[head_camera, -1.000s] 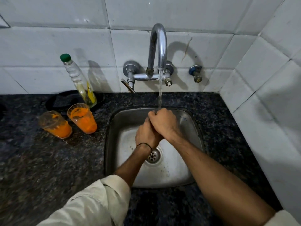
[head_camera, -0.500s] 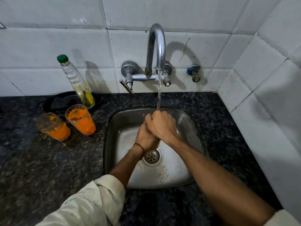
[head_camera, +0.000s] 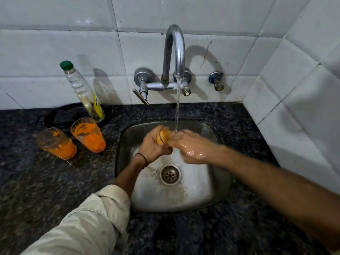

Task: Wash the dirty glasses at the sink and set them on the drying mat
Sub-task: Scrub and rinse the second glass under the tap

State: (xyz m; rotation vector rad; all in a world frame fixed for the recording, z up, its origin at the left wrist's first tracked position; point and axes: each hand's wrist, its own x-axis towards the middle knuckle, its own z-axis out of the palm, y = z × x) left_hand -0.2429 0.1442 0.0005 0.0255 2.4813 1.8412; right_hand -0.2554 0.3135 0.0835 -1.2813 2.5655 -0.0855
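Over the steel sink (head_camera: 219, 183), my left hand (head_camera: 153, 148) grips a glass (head_camera: 163, 136) smeared orange inside, its mouth turned toward the right. My right hand (head_camera: 191, 146), wet and blurred, is at the glass's mouth under the running water from the tap (head_camera: 176, 52); whether its fingers reach inside I cannot tell. Two more dirty glasses stand on the dark counter left of the sink: one upright (head_camera: 89, 138), one leaning to the left of it (head_camera: 57, 144), both coated with orange residue.
A clear bottle with a green cap (head_camera: 82, 92) leans against the tiled wall behind the glasses, on a dark round mat or tray (head_camera: 60, 116). White tiled walls close in behind and on the right. A small valve (head_camera: 217, 80) sticks out right of the tap.
My hands were clasped together under the stream; now they have come apart, the orange glass shows in my left hand, and my right hand has slid to the right.
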